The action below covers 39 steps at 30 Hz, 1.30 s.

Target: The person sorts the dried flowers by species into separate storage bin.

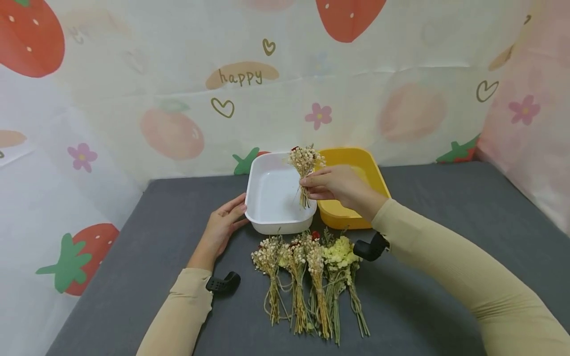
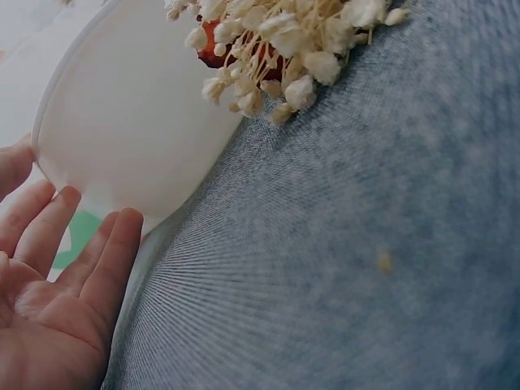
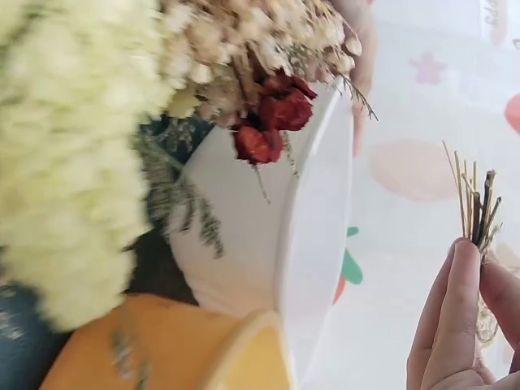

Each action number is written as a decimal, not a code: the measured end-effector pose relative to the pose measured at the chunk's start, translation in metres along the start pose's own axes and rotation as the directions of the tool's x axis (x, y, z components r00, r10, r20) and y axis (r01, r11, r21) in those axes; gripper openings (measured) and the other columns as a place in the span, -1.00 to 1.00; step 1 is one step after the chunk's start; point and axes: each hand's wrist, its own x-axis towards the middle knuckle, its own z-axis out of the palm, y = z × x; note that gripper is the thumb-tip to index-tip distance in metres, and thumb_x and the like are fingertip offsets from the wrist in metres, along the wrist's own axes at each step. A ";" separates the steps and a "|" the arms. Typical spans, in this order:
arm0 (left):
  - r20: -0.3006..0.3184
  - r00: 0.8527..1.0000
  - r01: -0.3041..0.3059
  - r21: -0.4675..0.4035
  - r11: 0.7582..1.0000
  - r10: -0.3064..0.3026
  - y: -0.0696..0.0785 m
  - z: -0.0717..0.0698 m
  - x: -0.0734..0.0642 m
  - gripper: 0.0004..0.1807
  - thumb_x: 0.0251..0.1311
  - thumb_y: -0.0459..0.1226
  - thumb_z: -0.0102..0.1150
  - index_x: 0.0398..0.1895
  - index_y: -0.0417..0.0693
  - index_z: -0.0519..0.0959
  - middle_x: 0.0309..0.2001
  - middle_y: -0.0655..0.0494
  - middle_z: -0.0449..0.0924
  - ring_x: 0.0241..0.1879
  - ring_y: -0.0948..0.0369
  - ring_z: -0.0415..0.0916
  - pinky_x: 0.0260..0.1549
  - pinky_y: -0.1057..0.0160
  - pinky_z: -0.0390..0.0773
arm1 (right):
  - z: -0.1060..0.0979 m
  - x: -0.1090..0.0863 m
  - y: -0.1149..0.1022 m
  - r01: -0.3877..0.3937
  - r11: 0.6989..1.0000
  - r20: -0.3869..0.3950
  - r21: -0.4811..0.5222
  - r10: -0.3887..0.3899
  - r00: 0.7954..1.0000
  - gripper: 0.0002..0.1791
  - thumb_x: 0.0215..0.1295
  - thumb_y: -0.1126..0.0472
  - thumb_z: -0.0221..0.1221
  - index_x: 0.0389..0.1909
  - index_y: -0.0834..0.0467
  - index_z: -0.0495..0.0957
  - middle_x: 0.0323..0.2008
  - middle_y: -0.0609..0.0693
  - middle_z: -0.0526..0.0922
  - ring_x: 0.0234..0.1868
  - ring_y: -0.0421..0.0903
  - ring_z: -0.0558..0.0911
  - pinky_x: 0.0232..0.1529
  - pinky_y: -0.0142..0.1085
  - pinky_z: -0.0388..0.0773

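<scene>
My right hand [image 1: 336,185] pinches the stems of a small dried flower bunch [image 1: 305,160] with cream blossoms and a bit of red, holding it upright above the right part of a white plastic basin [image 1: 271,190]. In the right wrist view, the bunch's cut stem ends [image 3: 475,203] poke out past the fingertips. My left hand [image 1: 222,222] touches the outer left wall of the white basin with its fingers nearly straight. Several tied dried flower bunches [image 1: 313,267] lie in a row before the basin, with cream, pale yellow and dark red blossoms.
A yellow basin [image 1: 331,220] stands against the white one's right side, partly hidden by my right hand. Both sit on a dark grey cloth-covered table [image 1: 436,222]. Behind rises a printed fabric backdrop [image 1: 347,99] with strawberries and flowers.
</scene>
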 end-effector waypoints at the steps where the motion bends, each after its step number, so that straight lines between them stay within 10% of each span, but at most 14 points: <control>1: 0.003 1.000 0.001 -0.001 1.000 -0.001 0.000 0.000 0.000 -0.42 0.45 -0.26 0.09 0.48 -0.13 0.28 0.47 -0.11 0.29 0.09 0.47 0.53 0.27 0.15 0.54 | 0.002 0.002 -0.002 -0.003 1.000 0.002 0.001 0.003 1.000 -0.68 0.30 0.25 0.31 0.01 0.34 0.62 -0.42 -0.08 0.71 -0.45 -0.24 0.71 -0.09 -0.31 0.74; 25: 0.001 1.000 0.010 0.011 1.000 -0.010 -0.002 -0.001 0.001 -0.43 0.46 -0.26 0.07 0.49 -0.12 0.27 0.47 -0.07 0.30 0.41 0.06 0.32 0.33 0.04 0.48 | 0.065 0.080 -0.011 -0.130 0.990 -0.075 0.056 0.134 0.988 -0.78 0.18 0.35 0.38 -0.18 0.33 0.64 -0.54 0.02 0.64 -0.62 -0.18 0.65 -0.48 -0.42 0.71; 33: 0.007 1.000 0.012 0.005 1.000 -0.012 -0.002 -0.001 0.000 -0.43 0.46 -0.27 0.06 0.49 -0.14 0.26 0.48 -0.09 0.28 0.43 0.01 0.28 0.34 0.02 0.47 | 0.073 0.090 0.004 -0.161 0.987 -0.081 0.005 0.161 0.984 -0.79 0.15 0.41 0.39 -0.25 0.34 0.57 -0.61 0.03 0.63 -0.67 -0.16 0.64 -0.19 -0.23 0.75; 39: 0.005 1.000 0.010 0.003 1.000 -0.010 -0.003 -0.001 0.001 -0.42 0.45 -0.25 0.08 0.49 -0.13 0.26 0.48 -0.10 0.27 0.41 0.01 0.31 0.32 0.05 0.50 | 0.075 0.095 0.014 -0.186 0.983 -0.074 -0.012 0.184 0.980 -0.67 0.12 0.46 0.38 -0.09 0.42 0.57 -0.62 0.06 0.63 -0.67 -0.14 0.62 -0.50 -0.33 0.72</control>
